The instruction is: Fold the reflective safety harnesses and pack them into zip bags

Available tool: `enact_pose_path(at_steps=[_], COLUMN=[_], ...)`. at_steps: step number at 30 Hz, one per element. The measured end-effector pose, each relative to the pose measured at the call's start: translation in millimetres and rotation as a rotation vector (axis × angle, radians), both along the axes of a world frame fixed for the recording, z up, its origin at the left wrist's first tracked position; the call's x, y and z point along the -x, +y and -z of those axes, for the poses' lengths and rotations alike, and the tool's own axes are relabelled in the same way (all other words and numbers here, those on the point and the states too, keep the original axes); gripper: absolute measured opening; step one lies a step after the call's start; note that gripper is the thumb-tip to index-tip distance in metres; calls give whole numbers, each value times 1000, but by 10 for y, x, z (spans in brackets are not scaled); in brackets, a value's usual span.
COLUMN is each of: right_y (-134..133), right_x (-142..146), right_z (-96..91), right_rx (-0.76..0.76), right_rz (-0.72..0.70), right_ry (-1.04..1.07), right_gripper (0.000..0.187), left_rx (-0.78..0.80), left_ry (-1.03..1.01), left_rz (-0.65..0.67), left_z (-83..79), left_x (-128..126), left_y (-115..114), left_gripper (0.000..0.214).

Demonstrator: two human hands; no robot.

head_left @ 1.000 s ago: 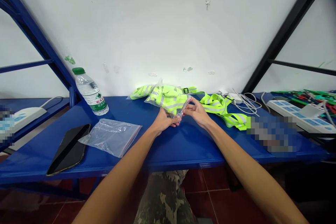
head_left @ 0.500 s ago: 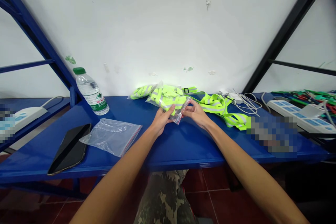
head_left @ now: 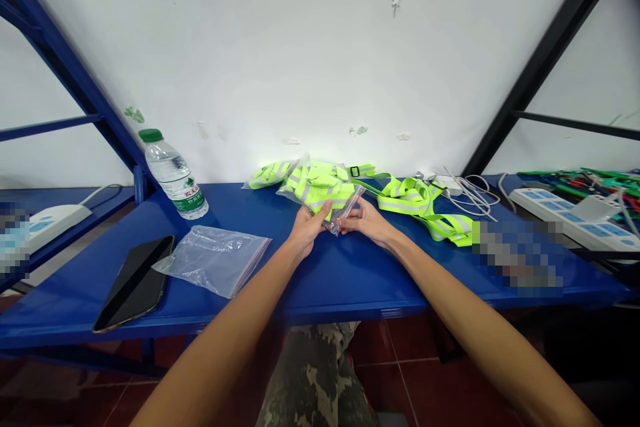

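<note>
Between my hands is a clear zip bag (head_left: 320, 188) packed with yellow-green reflective strap. My left hand (head_left: 307, 229) grips its near left side, thumb on top. At the bag's red-edged opening, my right hand (head_left: 367, 221) pinches the near right corner with its fingers closed. A second bagged bundle of reflective strap (head_left: 270, 175) lies behind to the left. Loose yellow-green strap (head_left: 407, 197) with grey reflective stripes and a black buckle (head_left: 355, 171) spreads over the table to the right of the bag.
On the blue table (head_left: 320, 280), a flat zip bag (head_left: 215, 259) lies left of my forearm, beside a black phone (head_left: 135, 283). A water bottle (head_left: 175, 177) stands behind them. White cable (head_left: 475, 197) and a power strip (head_left: 575, 217) are at the right. A wall (head_left: 320, 47) rises behind.
My right hand has shifted slightly down and left along the bag's red-edged opening. My left hand keeps its hold in nearly the same spot.
</note>
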State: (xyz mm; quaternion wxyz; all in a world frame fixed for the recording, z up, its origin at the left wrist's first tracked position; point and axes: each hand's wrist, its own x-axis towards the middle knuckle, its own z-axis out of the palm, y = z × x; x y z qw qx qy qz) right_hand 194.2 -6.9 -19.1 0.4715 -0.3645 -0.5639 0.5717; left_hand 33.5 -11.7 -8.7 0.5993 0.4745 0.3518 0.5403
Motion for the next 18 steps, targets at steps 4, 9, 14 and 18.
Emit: enact_pose_path(at_steps=[4,9,14,18], right_y=[-22,-19,-22,-17], right_x=[25,59,73,63], right_z=[26,36,54,63], right_rx=[-22,-35,-41,-34], right_rz=[-71,-57,-55,-46], right_ry=[-65,-36,-76,-66], right_gripper=[60,57,56,57], left_rx=[7,30,33,28], left_ry=[-8,-20,-31,-18], left_rz=[-2,-24,-24,-21], left_z=[-1,13,33,24], left_x=[-2,-1,2,1], left_y=[-1,18,33,26], left_gripper=[64,65,62,65])
